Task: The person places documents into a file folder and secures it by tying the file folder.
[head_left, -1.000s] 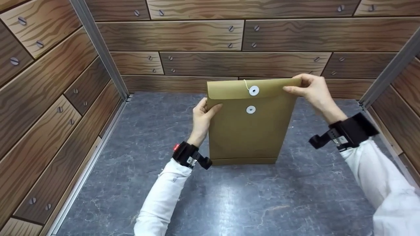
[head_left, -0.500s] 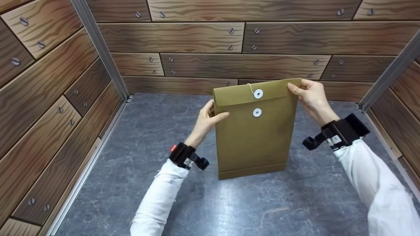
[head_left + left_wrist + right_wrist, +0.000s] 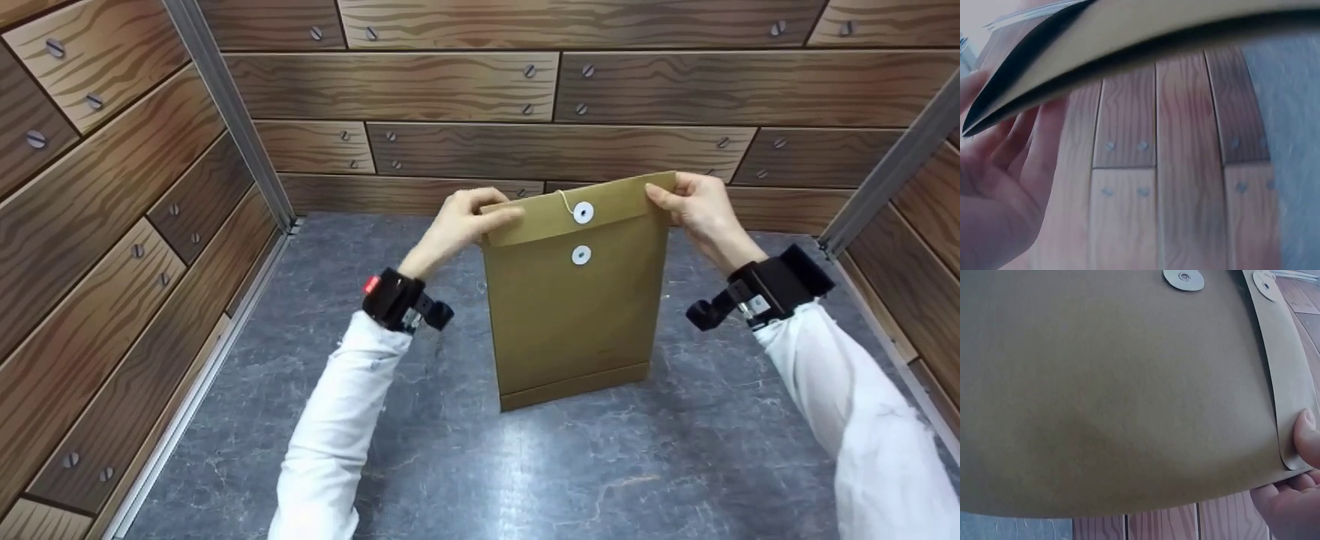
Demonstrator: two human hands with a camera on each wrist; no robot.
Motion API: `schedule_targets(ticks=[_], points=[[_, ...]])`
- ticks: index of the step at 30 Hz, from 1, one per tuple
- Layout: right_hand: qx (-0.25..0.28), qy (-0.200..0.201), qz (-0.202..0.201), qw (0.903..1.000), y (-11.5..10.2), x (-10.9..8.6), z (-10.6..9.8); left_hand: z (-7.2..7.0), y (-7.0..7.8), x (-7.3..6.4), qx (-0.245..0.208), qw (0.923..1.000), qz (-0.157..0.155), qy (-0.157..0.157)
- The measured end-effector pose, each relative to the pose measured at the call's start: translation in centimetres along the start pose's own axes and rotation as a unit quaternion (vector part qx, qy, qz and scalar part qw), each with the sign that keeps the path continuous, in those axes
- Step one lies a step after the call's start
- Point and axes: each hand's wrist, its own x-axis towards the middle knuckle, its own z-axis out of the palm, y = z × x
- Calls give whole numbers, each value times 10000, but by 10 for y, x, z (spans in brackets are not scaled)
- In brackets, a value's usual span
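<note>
A brown string-tie envelope (image 3: pixel 574 315) stands upright, its bottom edge low over the grey surface. Its flap (image 3: pixel 536 217) is folded down over the front. One white button (image 3: pixel 583 212) with a short string (image 3: pixel 563 199) sits on the flap, and a second white button (image 3: pixel 581 255) lies just below. My left hand (image 3: pixel 454 225) pinches the upper left corner, thumb across the flap and fingers behind. At the upper right corner my right hand (image 3: pixel 705 214) pinches the envelope; in the right wrist view its thumb (image 3: pixel 1307 439) presses on the flap's end.
The grey marbled surface (image 3: pixel 375 360) spreads around the envelope. Wood-patterned panels form a back wall (image 3: pixel 465 82), a left wall (image 3: pixel 112 247) and a right wall (image 3: pixel 915 285), with grey metal rails (image 3: pixel 229 112) at the corners.
The envelope's lower edge has come nearer and tilted. My left hand has moved up from the left edge to the upper left corner. My right hand has stayed on the upper right corner.
</note>
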Motion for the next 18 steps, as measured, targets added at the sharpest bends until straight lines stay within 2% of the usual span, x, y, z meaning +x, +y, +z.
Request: schedule_targets(ticks=[3,5,8,12,15,18], points=[[-214,-7,-39,9998,-1,5,5,-3,5,2,846,9961,-34,-260],[-376,69,-141,9992,0,8,8,-3,6,1,1135,9932,38,-251],[-704,229,-260,9969,2,14,14,1,1,-2,1201,9928,9,-24],[-1529,437,-341,9867,5,20,21,12,-10,-10,1174,9923,3,398],[-2082,414,-369,9765,8,21,23,21,-18,-17,1100,9920,84,614],[-2321,281,-483,9711,11,21,23,29,-25,-24,1093,9899,199,880]])
